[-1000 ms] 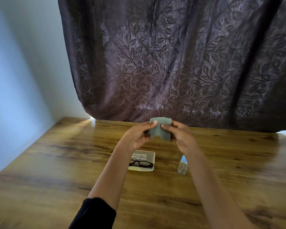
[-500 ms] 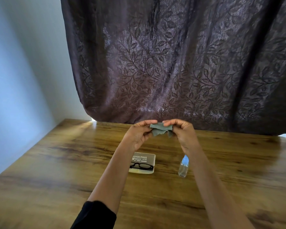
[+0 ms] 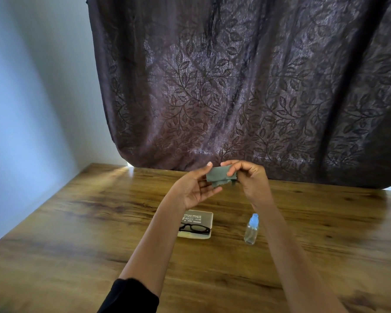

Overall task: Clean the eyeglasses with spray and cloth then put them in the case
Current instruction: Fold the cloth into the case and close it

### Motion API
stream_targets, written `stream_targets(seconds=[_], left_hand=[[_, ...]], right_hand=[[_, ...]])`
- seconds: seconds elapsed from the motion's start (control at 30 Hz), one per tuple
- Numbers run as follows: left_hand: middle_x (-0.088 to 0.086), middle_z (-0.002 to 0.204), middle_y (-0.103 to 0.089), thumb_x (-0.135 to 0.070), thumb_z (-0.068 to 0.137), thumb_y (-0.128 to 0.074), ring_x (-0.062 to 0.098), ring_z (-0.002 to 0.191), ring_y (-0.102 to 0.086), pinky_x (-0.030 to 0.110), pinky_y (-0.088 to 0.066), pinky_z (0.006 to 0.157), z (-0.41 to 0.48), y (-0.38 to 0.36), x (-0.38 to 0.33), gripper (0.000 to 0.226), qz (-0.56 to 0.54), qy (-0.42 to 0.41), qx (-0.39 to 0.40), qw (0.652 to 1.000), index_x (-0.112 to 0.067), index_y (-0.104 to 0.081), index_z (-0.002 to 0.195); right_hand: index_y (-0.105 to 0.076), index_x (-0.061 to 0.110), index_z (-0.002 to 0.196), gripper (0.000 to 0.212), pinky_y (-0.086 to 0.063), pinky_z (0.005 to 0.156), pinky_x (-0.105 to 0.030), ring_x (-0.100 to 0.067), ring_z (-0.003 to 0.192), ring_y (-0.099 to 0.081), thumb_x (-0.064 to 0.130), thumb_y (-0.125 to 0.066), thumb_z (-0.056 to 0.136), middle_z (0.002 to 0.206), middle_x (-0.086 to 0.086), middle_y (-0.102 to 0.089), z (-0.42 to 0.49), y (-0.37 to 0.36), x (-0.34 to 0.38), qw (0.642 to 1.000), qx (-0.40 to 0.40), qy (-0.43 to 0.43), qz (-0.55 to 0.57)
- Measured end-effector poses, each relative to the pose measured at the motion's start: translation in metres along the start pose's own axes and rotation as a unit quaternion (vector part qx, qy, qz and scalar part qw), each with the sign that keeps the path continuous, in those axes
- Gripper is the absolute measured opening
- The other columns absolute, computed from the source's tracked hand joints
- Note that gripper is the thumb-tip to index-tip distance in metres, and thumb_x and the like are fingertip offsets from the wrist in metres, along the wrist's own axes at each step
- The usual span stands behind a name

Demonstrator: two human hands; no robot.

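The cloth (image 3: 220,176) is pinched by the right hand (image 3: 250,179) above the surface (image 3: 77,222); the left hand (image 3: 194,188) is held open beneath, apparently for refolding. The eyeglasses (image 3: 194,228) are rested on the case (image 3: 200,219), beside the spray bottle (image 3: 251,229).

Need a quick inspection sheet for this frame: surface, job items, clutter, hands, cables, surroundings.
Surface: wooden table, glossy, dark grain streaks.
Eyeglasses: black eyeglasses lie folded on the case, which rests flat on the table.
Spray: clear spray bottle with blue cap stands upright, right of the case, apart from it.
Cloth: grey-green cloth held in the air, crumpled.
Clutter: nothing seen.
Hands: right hand pinches the cloth; left hand is open, palm up, with the fingertips at the cloth's edge.
Cables: nothing seen.
Surroundings: dark leaf-patterned curtain behind the table; pale wall on the left.
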State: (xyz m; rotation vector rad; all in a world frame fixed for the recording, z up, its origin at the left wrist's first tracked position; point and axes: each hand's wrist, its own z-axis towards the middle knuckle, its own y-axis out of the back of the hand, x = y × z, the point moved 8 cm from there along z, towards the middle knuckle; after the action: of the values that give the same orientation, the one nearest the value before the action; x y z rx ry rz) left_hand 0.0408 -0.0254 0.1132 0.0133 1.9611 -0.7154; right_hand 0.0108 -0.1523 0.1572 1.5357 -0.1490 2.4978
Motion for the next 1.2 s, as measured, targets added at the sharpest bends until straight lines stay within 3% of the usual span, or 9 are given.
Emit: stream_targets(seconds=[0.13,0.27,0.4,0.5,0.63,0.73,0.9,1.03,1.2], left_hand=[[0.014,0.093,-0.060,-0.031,0.085,-0.061,0.020,0.078,-0.063,0.029,-0.059,0.058,-0.001,0.002,-0.005,0.047,-0.001,-0.016,0.011,1.000,0.002,-0.052,0.117],[0.011,0.085,-0.061,-0.019,0.086,-0.061,0.015,0.066,-0.065,0.030,-0.059,0.064,-0.003,0.001,-0.008,0.024,0.006,-0.026,0.014,1.000,-0.001,-0.057,0.101],[0.013,0.087,-0.062,-0.010,0.084,-0.063,0.018,0.067,-0.067,0.026,-0.058,0.054,-0.003,0.005,-0.007,0.016,0.007,-0.034,-0.009,0.999,0.001,-0.059,0.096],[0.014,0.090,-0.063,-0.004,0.083,-0.062,0.018,0.067,-0.067,0.024,-0.057,0.051,-0.003,0.006,-0.010,0.018,0.016,-0.059,-0.022,0.998,0.003,-0.060,0.100],[0.009,0.091,-0.064,-0.008,0.084,-0.062,0.019,0.076,-0.064,0.027,-0.059,0.057,-0.004,0.006,-0.017,0.026,0.086,-0.099,-0.030,0.991,-0.002,-0.063,0.109],[0.009,0.094,-0.064,-0.011,0.085,-0.062,0.018,0.080,-0.063,0.027,-0.059,0.062,-0.005,0.007,-0.023,0.024,0.129,-0.131,-0.036,0.982,-0.005,-0.065,0.108],[0.012,0.094,-0.064,-0.012,0.083,-0.065,0.020,0.081,-0.064,0.028,-0.059,0.063,-0.005,0.007,-0.022,0.024,0.125,-0.137,-0.043,0.982,-0.002,-0.066,0.104],[0.011,0.087,-0.066,-0.010,0.081,-0.066,0.019,0.079,-0.065,0.028,-0.059,0.062,-0.003,0.013,-0.017,0.018,0.109,-0.130,-0.054,0.984,0.000,-0.066,0.097],[0.010,0.083,-0.067,-0.011,0.084,-0.064,0.018,0.075,-0.067,0.028,-0.059,0.065,-0.001,0.014,-0.014,0.009,0.084,-0.132,-0.048,0.986,-0.005,-0.065,0.090]], right_hand=[[-0.063,0.013,0.064,0.043,-0.050,0.070,-0.020,-0.018,0.093,-0.063,-0.021,-0.042,0.080,0.094,-0.004,-0.069,-0.001,0.003,-0.004,1.000,-0.005,0.002,-0.011],[-0.061,0.015,0.055,0.048,-0.050,0.078,-0.025,-0.021,0.094,-0.064,-0.025,-0.042,0.075,0.094,-0.008,-0.070,-0.002,0.001,-0.002,1.000,0.013,0.016,-0.003],[-0.060,0.022,0.049,0.054,-0.051,0.085,-0.033,-0.024,0.098,-0.064,-0.023,-0.045,0.074,0.096,-0.010,-0.070,-0.003,-0.001,0.000,0.999,0.023,0.025,-0.008],[-0.060,0.015,0.061,0.044,-0.052,0.079,-0.030,-0.022,0.099,-0.064,-0.019,-0.041,0.081,0.098,-0.009,-0.070,-0.004,-0.001,-0.004,1.000,0.005,-0.012,-0.008],[-0.057,0.013,0.089,0.022,-0.053,0.054,-0.025,-0.021,0.081,-0.065,0.004,-0.037,0.093,0.101,-0.014,-0.068,-0.009,-0.004,-0.019,0.978,-0.035,-0.163,0.127],[-0.060,0.011,0.098,0.020,-0.056,0.056,-0.023,-0.023,0.080,-0.063,0.026,-0.050,0.092,0.103,-0.017,-0.062,-0.013,-0.009,-0.027,0.962,-0.022,-0.237,0.137],[-0.066,0.012,0.088,0.009,-0.050,0.052,-0.016,-0.014,0.076,-0.061,0.006,-0.064,0.081,0.085,-0.007,-0.066,-0.012,-0.009,-0.028,0.971,-0.018,-0.222,0.089],[-0.067,0.013,0.086,0.010,-0.052,0.058,-0.017,-0.012,0.076,-0.060,0.005,-0.066,0.080,0.081,-0.004,-0.066,-0.012,-0.005,-0.028,0.972,-0.045,-0.218,0.079],[-0.066,0.014,0.082,0.007,-0.051,0.081,-0.029,-0.013,0.084,-0.060,0.009,-0.063,0.083,0.082,-0.002,-0.064,-0.013,-0.007,-0.033,0.966,-0.067,-0.231,0.099]])
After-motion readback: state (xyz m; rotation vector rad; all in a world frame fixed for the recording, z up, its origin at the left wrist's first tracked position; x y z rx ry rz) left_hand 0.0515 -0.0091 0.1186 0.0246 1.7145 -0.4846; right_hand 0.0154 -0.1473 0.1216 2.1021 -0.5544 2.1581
